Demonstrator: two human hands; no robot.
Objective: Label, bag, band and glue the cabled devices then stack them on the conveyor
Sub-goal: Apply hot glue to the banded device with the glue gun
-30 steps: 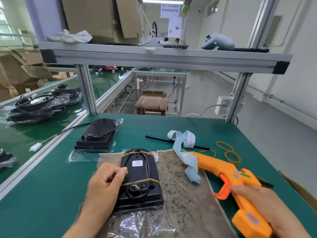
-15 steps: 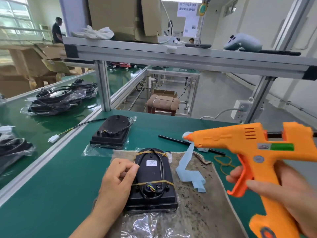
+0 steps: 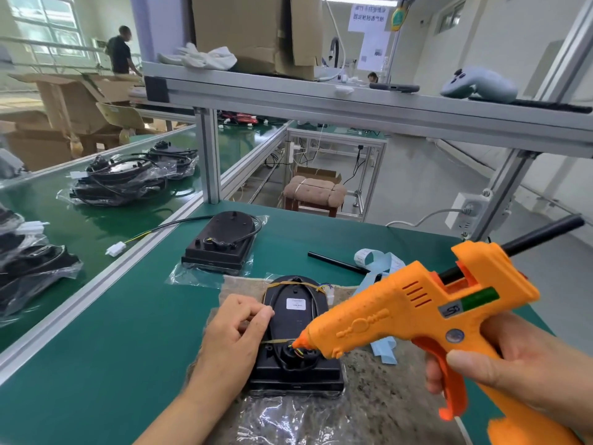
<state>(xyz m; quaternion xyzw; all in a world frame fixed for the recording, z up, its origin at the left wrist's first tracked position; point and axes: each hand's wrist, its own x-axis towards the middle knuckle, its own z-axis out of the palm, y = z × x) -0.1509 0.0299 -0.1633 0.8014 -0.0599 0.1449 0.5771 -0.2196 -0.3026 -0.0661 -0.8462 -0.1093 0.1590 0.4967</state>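
A person works at a green-topped workbench [image 3: 128,364], seen from above their own hands. Near the bench's front edge lies a speckled grey-brown mat [image 3: 378,390]. On it rests a black oval-topped plastic device [image 3: 298,329] inside a clear plastic bag, with a small white label [image 3: 296,304] on top. Thin yellow rubber bands [image 3: 290,284] hold its coiled cable down.

The left hand [image 3: 237,335] rests on the device's left side. Its fingers are curled in, thumb and forefinger pressed together. They seem to pinch a band or the bag's edge; which one cannot be told. The right hand [image 3: 513,374] is wrapped tight around the handle of a chunky orange plastic glue gun [image 3: 417,313]. The gun's nozzle points down and left, its tip at the coloured wires where the cable leaves the device.

Labelling, bagging and banding look finished on this unit, so gluing appears to be the step in hand. The next move likely calls for a steady trigger squeeze with the tip kept on the wire exit while the left hand braces the device.

A second black bagged device [image 3: 221,242] waits towards the bench's far left corner. Stacks of bagged devices [image 3: 128,178] sit on the green conveyor [image 3: 96,226] along the left edge.
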